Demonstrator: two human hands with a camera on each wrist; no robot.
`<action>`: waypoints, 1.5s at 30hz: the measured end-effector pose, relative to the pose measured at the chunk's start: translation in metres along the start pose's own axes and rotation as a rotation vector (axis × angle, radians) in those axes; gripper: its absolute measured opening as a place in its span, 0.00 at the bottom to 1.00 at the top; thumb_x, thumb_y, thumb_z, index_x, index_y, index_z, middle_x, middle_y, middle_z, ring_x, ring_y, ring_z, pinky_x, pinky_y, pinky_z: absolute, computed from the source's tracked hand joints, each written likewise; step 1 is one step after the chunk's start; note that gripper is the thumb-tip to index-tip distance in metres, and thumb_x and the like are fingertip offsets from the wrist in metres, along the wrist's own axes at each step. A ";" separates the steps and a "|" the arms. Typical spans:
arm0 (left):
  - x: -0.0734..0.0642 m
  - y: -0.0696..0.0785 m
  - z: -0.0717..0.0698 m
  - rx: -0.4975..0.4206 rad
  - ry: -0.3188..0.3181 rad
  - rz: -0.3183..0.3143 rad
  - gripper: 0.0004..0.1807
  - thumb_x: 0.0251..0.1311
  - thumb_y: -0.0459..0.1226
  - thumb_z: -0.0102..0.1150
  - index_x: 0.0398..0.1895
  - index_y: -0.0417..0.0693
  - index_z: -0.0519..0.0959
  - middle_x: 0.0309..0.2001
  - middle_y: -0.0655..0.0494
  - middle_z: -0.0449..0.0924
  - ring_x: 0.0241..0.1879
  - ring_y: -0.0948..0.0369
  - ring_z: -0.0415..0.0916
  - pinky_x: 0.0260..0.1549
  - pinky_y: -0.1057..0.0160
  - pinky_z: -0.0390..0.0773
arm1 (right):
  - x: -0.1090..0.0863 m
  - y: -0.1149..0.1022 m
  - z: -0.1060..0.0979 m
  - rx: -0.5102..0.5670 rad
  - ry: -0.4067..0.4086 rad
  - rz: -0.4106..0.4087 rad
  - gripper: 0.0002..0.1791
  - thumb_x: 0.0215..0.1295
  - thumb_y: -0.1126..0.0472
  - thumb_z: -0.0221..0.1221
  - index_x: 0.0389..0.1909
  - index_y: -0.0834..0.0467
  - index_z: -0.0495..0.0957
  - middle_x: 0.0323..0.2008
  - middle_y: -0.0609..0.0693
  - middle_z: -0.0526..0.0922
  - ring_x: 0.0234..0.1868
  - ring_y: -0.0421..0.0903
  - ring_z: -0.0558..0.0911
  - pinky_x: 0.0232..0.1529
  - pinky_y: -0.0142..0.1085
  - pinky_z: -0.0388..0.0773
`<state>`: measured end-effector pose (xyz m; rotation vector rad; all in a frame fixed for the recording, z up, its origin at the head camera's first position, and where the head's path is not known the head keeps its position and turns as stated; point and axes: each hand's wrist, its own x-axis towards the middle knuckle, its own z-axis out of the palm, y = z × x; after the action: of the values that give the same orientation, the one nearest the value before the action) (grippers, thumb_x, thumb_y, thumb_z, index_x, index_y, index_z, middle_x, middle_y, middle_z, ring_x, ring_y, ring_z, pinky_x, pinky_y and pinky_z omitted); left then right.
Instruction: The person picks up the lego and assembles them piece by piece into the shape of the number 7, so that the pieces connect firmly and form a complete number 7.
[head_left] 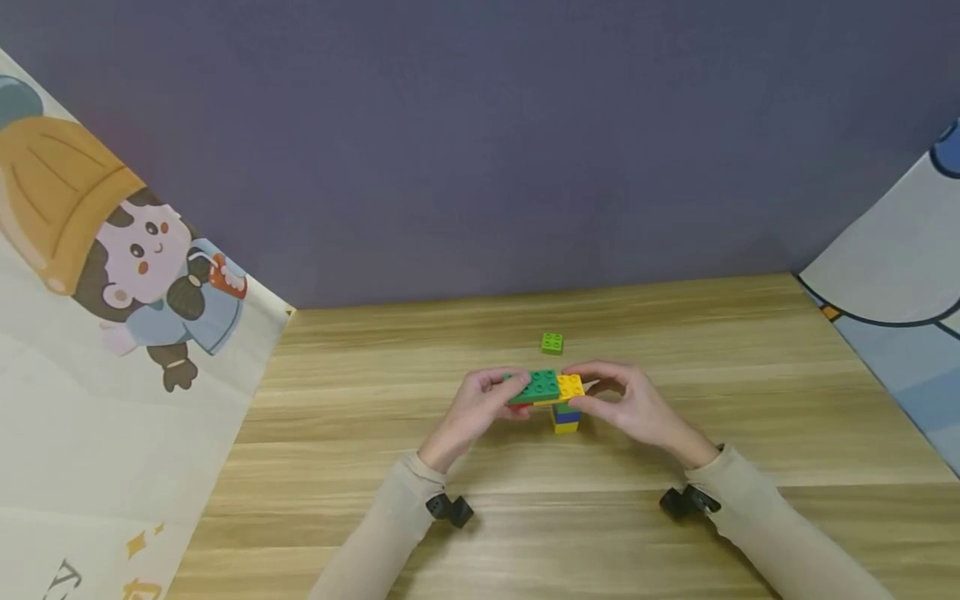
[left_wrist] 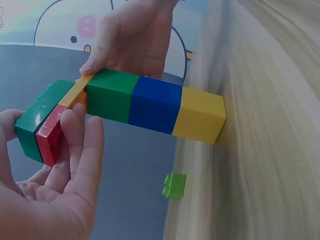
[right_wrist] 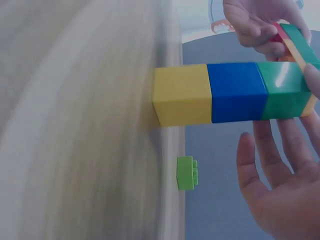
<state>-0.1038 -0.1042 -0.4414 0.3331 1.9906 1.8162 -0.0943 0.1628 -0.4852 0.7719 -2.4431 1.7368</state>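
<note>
A tower of yellow (left_wrist: pixel 200 115), blue (left_wrist: pixel 156 104) and green (left_wrist: pixel 111 96) building blocks stands upright on the table. Across its top lies a thin yellow brick (head_left: pixel 572 386), beside a thin red brick (left_wrist: pixel 49 132). A longer green brick (head_left: pixel 543 386) sits over the red one and part of the yellow. My left hand (head_left: pixel 476 408) grips the overhanging green and red end, thumb on top and fingers underneath. At the tower's top, my right hand (head_left: pixel 633 406) pinches the yellow brick between thumb and fingers.
A small lime-green brick (head_left: pixel 552 343) lies on the wooden table (head_left: pixel 360 450), behind the tower. A dark blue-grey wall panel (head_left: pixel 480 150) rises at the table's far edge. Panels with cartoon pictures flank both sides.
</note>
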 end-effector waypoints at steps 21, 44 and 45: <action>-0.004 0.004 0.012 0.370 0.059 0.295 0.20 0.71 0.43 0.68 0.64 0.51 0.84 0.56 0.49 0.87 0.39 0.64 0.84 0.37 0.66 0.86 | -0.002 0.009 0.007 0.038 0.048 -0.032 0.20 0.68 0.70 0.69 0.59 0.63 0.84 0.56 0.61 0.88 0.49 0.34 0.85 0.49 0.33 0.86; -0.002 0.002 0.013 0.334 0.050 0.300 0.20 0.67 0.40 0.72 0.62 0.52 0.85 0.57 0.51 0.87 0.40 0.66 0.84 0.38 0.66 0.87 | -0.004 0.010 0.009 0.039 0.059 -0.040 0.20 0.67 0.71 0.69 0.59 0.64 0.84 0.56 0.62 0.88 0.49 0.37 0.86 0.48 0.33 0.87; -0.002 0.002 0.013 0.347 0.052 0.296 0.21 0.66 0.41 0.73 0.61 0.53 0.85 0.57 0.52 0.87 0.40 0.66 0.84 0.38 0.66 0.87 | -0.005 0.010 0.009 0.039 0.061 -0.039 0.20 0.67 0.71 0.69 0.59 0.63 0.84 0.56 0.62 0.88 0.49 0.36 0.86 0.48 0.34 0.87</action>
<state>-0.0958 -0.0933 -0.4396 0.7260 2.3998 1.6467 -0.0924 0.1590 -0.4991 0.7529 -2.3457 1.7720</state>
